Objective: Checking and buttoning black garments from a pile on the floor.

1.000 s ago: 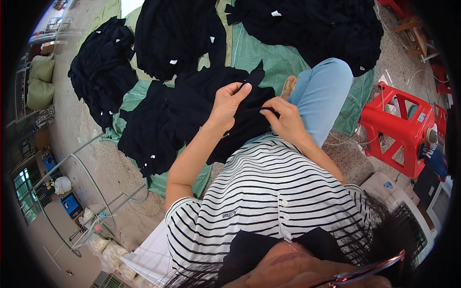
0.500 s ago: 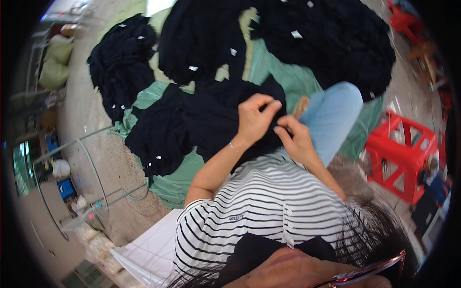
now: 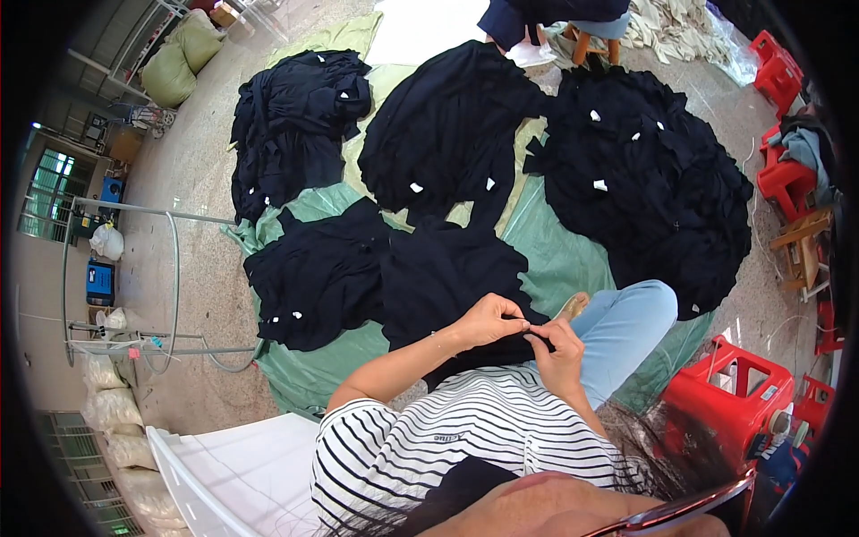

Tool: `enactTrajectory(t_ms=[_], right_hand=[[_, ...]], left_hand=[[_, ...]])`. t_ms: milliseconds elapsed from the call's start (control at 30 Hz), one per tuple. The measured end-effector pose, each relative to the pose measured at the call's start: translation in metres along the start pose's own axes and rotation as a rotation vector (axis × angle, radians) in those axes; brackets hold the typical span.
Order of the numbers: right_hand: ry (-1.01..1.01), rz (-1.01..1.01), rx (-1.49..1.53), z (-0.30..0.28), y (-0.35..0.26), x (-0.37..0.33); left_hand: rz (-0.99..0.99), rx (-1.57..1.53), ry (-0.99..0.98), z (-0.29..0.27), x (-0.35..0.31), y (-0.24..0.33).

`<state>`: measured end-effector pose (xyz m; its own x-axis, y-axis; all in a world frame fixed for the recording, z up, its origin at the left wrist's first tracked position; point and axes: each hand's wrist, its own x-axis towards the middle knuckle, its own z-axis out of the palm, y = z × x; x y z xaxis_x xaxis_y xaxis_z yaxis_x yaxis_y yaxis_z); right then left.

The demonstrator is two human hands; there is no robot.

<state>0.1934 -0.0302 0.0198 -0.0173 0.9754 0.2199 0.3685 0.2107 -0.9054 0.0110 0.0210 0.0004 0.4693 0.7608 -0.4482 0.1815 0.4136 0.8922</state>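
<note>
My left hand (image 3: 492, 320) and my right hand (image 3: 560, 347) meet above my lap, thumbs and fingertips pinched close together. Whatever sits between the fingertips is too small to make out. Directly beneath them a navy garment (image 3: 452, 273) is spread out, its near end reaching my striped shirt. Another navy garment (image 3: 318, 273) lies at its left, with small white tags near its lower edge.
Beyond lie a navy heap at left (image 3: 300, 125), a middle one (image 3: 447, 125) and a large right one (image 3: 658, 188). Green sheeting (image 3: 568, 259) lies under them. A red stool (image 3: 729, 394) stands at right, a metal tube frame (image 3: 174, 295) at left, a white panel (image 3: 242, 474) near left.
My view has tilted up and shows more of the far floor. My hands, apart before, have come together at the fingertips, and the left has turned toward the right.
</note>
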Motion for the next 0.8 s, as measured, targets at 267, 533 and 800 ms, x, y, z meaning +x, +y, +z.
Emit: enactTrajectory(t_ms=[267,533,800], right_hand=[[-0.103,0.089,0.048,0.000,0.012,-0.002],[-0.197,0.277,0.205,0.002,0.026,-0.002],[-0.205,0.558,0.611,0.004,0.044,-0.002]], left_hand=[[0.096,0.340,-0.015,0.003,-0.011,-0.004],[0.134,0.201,-0.067,-0.006,-0.018,-0.004],[0.429,0.442,0.126,0.010,-0.022,0.001]])
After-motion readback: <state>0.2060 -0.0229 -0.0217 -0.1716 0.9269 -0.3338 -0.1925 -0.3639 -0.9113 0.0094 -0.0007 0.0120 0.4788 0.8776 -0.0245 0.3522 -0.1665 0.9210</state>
